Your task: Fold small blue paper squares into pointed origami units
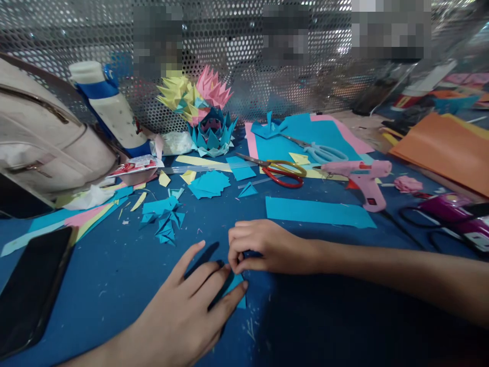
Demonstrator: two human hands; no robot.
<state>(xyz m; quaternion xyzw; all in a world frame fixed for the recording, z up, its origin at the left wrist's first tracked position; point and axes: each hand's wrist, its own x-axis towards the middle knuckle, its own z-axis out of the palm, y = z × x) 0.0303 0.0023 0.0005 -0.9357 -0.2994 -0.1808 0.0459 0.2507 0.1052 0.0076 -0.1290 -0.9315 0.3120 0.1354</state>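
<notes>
A small piece of blue paper lies on the table between my hands, mostly covered by fingers. My left hand holds it against the tabletop with thumb and forefinger, while its little finger sticks out to the side. At the paper's upper edge, my right hand is closed in a pinch, its fingertips meeting those of the left. Folded blue paper pieces lie in a heap beyond my left hand. A long blue paper strip rests beyond my right forearm.
Red-and-yellow-handled scissors, a stack of blue squares and a pink glue gun lie farther back. A folded-paper flower stands by the perforated metal panel. A phone, bottle and bag occupy the left.
</notes>
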